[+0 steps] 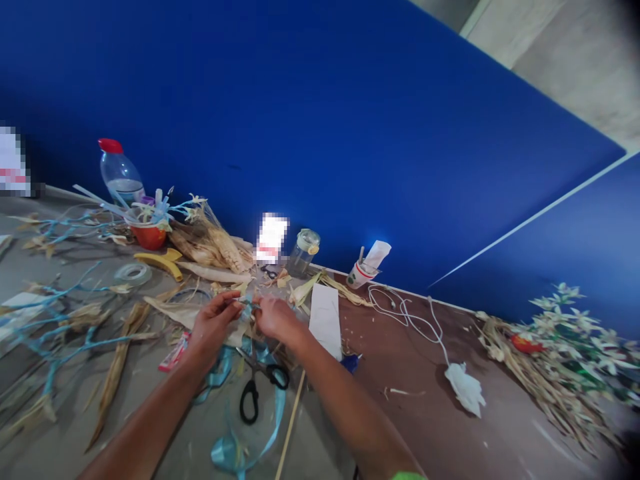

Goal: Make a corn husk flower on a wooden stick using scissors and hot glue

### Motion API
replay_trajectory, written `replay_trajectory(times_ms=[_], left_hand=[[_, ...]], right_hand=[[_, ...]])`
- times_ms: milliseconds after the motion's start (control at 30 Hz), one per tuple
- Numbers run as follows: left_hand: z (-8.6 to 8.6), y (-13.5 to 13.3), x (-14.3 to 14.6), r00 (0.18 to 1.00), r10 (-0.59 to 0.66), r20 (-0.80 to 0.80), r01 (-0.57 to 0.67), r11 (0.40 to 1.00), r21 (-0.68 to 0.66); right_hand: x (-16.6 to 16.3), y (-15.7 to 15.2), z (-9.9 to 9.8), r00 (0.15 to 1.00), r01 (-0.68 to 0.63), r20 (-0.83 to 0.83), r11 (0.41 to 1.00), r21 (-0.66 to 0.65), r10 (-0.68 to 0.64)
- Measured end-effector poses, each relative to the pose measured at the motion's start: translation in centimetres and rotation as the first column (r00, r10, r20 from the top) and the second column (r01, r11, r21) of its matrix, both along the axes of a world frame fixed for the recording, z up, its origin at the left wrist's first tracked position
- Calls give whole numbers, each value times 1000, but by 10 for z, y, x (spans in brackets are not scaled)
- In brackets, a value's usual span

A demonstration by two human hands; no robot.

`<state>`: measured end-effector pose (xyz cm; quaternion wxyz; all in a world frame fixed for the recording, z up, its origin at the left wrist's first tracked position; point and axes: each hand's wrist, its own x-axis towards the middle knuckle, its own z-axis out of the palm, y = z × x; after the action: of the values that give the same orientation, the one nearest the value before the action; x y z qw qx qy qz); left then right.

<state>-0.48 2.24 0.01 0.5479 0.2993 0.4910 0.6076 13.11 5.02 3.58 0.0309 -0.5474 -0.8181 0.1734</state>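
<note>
My left hand (216,321) and my right hand (274,317) meet over the table, fingers pinched on a small piece wrapped in light blue ribbon (247,308). The ribbon trails down in loops (235,450) toward the near edge. Black-handled scissors (254,385) lie on the table just below my hands. Dried corn husks (210,243) are piled behind the hands. A thin wooden stick (291,427) lies beside my right forearm.
A blue wall panel (325,120) backs the table. At left stand a red-capped plastic bottle (119,172), an orange cup (149,235), a tape roll (133,273) and blue-wrapped branches (55,333). A glass jar (303,252), paper cup (361,272), white cable (410,313) and husk flowers (560,347) lie right.
</note>
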Motion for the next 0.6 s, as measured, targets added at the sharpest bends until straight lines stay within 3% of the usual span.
replay_trajectory(times_ms=[100, 267, 333, 400, 600], left_hand=[[2, -1, 0, 1000, 1, 14, -1, 1000, 3], [8, -3, 0, 999, -2, 32, 0, 999, 46], [10, -3, 1, 999, 7, 37, -8, 999, 40], [12, -3, 2, 999, 12, 49, -13, 1000, 25], [15, -3, 3, 999, 23, 43, -23, 1000, 7]], right_hand=[[7, 6, 13, 980, 46, -198, 998, 39, -38], [34, 30, 59, 844, 191, -528, 973, 133, -94], [44, 48, 68, 892, 243, -426, 953, 179, -148], [50, 68, 67, 975, 181, -156, 974, 134, -160], [48, 109, 27, 995, 11, 96, 996, -87, -3]])
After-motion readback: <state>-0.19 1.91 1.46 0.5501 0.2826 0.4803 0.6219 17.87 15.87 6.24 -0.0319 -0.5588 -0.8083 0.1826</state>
